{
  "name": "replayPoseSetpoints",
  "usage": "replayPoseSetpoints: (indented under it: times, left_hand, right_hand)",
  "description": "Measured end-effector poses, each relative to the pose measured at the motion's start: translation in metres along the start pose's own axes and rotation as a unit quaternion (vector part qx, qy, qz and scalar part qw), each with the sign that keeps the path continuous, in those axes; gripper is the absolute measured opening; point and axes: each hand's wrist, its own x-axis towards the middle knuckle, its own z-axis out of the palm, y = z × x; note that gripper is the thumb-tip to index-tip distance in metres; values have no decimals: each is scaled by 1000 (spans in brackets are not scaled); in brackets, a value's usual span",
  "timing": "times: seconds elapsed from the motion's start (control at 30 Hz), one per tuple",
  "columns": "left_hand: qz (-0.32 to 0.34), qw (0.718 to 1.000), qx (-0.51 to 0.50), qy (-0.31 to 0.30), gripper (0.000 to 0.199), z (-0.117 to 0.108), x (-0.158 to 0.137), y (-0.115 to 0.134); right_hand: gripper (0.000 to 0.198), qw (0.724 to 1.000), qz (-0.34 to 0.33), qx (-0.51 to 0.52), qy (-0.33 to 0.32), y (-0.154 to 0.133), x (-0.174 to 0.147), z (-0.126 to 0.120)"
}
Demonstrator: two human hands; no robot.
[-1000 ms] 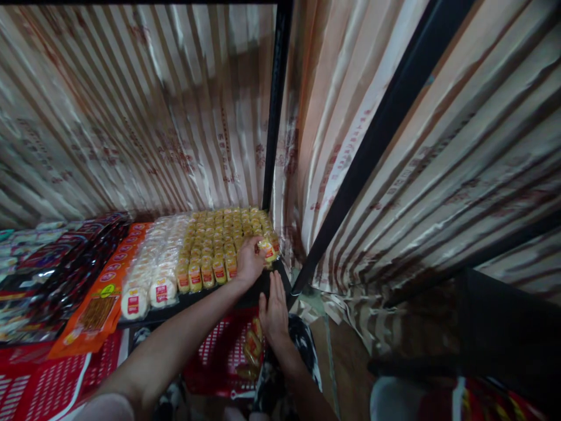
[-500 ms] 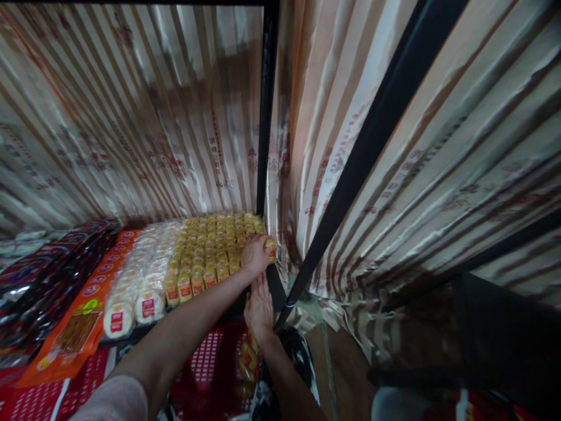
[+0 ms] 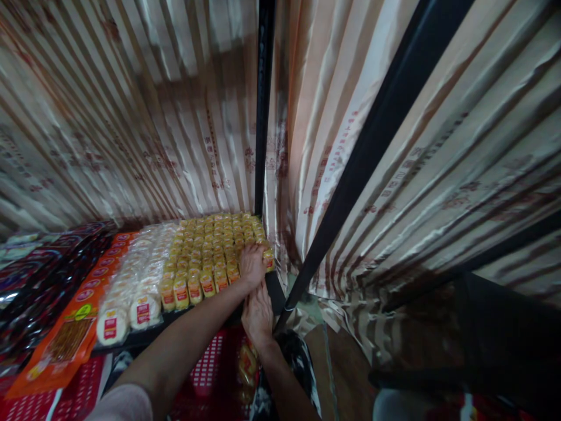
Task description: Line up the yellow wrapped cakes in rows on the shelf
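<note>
Small yellow packets with red labels (image 3: 194, 287) stand in tight rows at the right end of a dark shelf (image 3: 275, 292). My left hand (image 3: 253, 264) lies over the front right packets, its fingers stretched toward the end one. Just below it, my right hand (image 3: 258, 313) points upward with straight fingers, held close together at the front of the rows. Its fingertips meet the underside of my left hand and are partly hidden. To the left lie clear-wrapped round white packets with red labels (image 3: 143, 311).
An orange snack bag (image 3: 79, 318) and dark glossy packs (image 3: 39, 292) fill the shelf's left. Red perforated baskets (image 3: 208, 368) stand below. Black frame posts (image 3: 350, 175) rise at the corner, before pleated, printed curtains (image 3: 197, 117).
The view has shifted slightly, so the shelf goods sit a little lower and further left. Both hands stay at the front right packets, my left one slightly lower.
</note>
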Motion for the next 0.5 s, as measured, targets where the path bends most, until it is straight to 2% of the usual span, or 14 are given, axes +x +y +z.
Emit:
replayPoseSetpoints:
  times: [0.23,0.5]
  left_hand:
    - [30,996,84,-15,27,3,3,3]
    - [14,997,81,14,29,5,0,3]
  right_hand:
    - [46,999,10,-24,-20,-2,0,-3]
    - [45,1000,3,-23,-16,-4,0,-6]
